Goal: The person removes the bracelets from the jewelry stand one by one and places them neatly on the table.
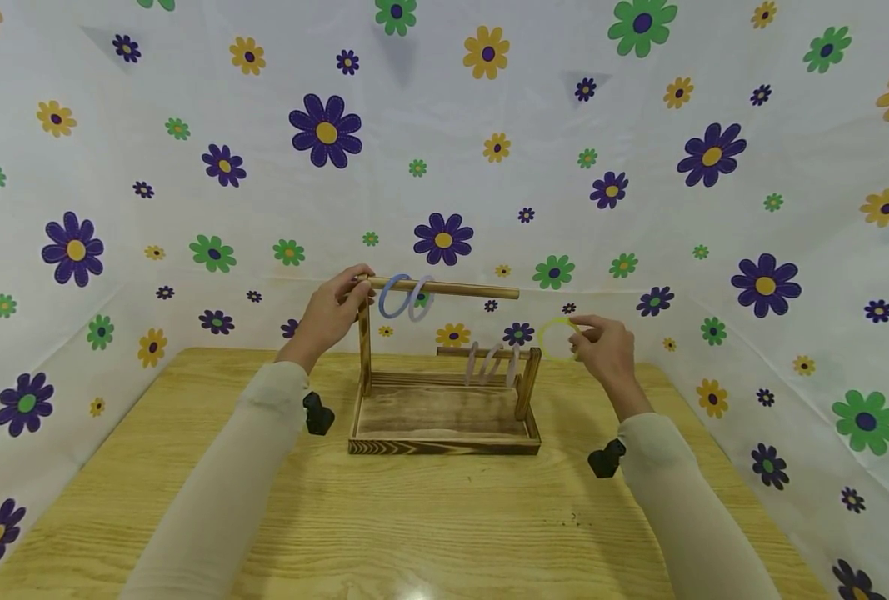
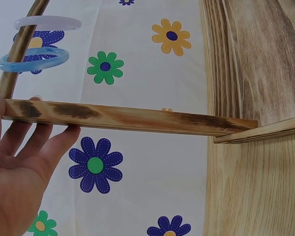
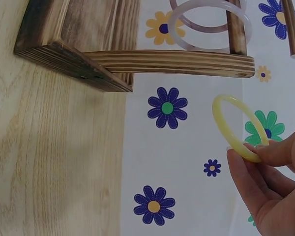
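Note:
A wooden bangle stand has a tall post at the left and a short one at the right, each with a rod. My left hand grips the top of the tall post, fingertips and thumb on the wood. On the upper rod hang a blue bangle and a pale lilac bangle. Several pale bangles hang from the lower rod. My right hand pinches a yellow bangle between thumb and fingers, in the air to the right of the short post.
The stand's tray base sits on a light wood table. A flower-printed white cloth rises behind and on both sides. Small black devices show at both wrists. The upper rod's free end points right.

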`<state>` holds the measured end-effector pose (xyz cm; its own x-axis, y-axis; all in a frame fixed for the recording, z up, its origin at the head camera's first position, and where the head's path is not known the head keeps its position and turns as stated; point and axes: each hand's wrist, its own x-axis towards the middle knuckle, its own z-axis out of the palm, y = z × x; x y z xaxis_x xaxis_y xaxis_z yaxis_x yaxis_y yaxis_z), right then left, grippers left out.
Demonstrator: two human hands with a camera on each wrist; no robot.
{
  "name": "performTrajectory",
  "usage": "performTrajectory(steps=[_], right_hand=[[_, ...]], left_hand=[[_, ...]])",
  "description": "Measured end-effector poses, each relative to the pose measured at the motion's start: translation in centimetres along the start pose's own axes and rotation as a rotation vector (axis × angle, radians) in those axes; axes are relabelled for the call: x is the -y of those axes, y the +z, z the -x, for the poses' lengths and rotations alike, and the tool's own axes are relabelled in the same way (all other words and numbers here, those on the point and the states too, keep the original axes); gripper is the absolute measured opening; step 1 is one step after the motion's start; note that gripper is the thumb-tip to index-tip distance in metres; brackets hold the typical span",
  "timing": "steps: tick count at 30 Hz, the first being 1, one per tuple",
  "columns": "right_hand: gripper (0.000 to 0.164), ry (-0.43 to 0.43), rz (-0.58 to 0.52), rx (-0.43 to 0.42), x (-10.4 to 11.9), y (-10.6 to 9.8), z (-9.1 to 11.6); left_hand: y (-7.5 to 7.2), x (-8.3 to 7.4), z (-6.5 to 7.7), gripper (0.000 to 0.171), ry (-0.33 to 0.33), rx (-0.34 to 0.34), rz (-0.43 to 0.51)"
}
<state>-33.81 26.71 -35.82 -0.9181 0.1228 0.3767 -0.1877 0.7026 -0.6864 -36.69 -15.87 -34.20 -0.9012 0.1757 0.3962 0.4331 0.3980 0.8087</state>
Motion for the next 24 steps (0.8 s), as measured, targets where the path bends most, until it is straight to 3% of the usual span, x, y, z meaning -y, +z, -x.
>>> performTrajectory(steps=[24], right_hand=[[0.029, 0.046, 0.039, 0.042, -1.9, 0.5, 1.0]], left_hand=[[0.1, 0.1, -0.1, 0.04, -0.024, 0.008, -0.007]])
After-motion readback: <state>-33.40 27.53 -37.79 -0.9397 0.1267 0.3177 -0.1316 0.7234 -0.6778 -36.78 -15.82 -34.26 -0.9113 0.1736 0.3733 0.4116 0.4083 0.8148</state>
